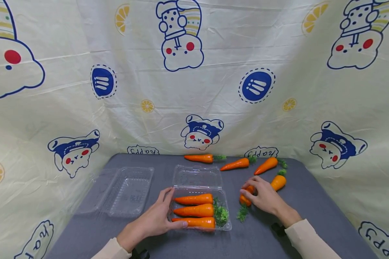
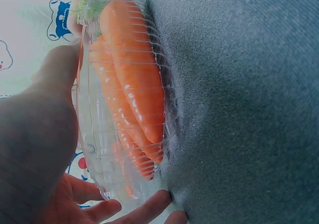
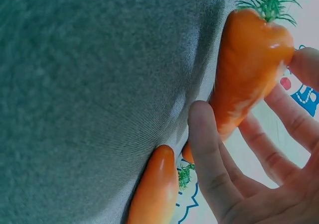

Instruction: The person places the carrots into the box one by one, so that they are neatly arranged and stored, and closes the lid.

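My left hand (image 1: 160, 217) holds the left end of a clear plastic clamshell box (image 1: 227, 205), its thumb over the front rim and its fingers at the far left corner. Three toy carrots (image 1: 194, 210) lie side by side in the box, tips left and green tops right. The left wrist view shows those carrots (image 2: 134, 69) through the ribbed wall. On the right, my right hand (image 1: 262, 194) grips another carrot (image 3: 251, 59) between its fingers and thumb. That carrot's leafy top (image 1: 242, 213) points towards the front of the table.
Behind my right hand lies a carrot (image 1: 278, 182). Farther back are three more: the right one (image 1: 266, 166), the middle one (image 1: 236, 164) and the left one (image 1: 199, 158). A second clear box (image 1: 129, 194) stands open at left on the grey table (image 1: 168, 248). A printed curtain (image 1: 214, 90) hangs behind.
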Motion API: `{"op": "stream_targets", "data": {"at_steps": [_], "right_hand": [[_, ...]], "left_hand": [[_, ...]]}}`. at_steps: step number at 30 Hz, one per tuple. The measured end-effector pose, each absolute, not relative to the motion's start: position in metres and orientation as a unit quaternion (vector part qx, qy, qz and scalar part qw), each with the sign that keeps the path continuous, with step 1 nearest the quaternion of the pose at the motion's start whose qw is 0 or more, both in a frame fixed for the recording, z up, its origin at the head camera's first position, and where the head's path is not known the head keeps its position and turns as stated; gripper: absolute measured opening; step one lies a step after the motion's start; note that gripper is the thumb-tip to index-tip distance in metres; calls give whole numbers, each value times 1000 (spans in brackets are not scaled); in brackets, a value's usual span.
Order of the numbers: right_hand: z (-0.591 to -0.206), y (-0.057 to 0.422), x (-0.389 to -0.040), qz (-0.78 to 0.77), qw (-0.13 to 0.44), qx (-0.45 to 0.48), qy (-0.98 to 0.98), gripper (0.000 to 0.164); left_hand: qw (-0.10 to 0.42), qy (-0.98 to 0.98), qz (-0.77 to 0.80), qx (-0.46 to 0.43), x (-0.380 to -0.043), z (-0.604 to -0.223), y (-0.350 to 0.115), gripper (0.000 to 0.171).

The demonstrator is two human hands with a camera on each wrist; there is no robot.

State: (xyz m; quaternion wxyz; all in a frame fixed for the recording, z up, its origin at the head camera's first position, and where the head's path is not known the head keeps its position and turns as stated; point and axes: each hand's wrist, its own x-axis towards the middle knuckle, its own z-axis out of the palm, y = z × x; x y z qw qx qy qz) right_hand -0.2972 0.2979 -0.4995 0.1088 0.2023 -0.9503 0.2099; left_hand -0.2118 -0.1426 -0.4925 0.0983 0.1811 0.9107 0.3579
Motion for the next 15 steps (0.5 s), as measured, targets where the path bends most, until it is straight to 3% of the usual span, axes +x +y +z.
{"op": "stream_targets", "data": {"at_steps": [15], "right_hand": [[-501,299,-298,236,154,213,-936,10]], "left_hand": [[101,911,357,180,-212,-491,-142,127]]}}
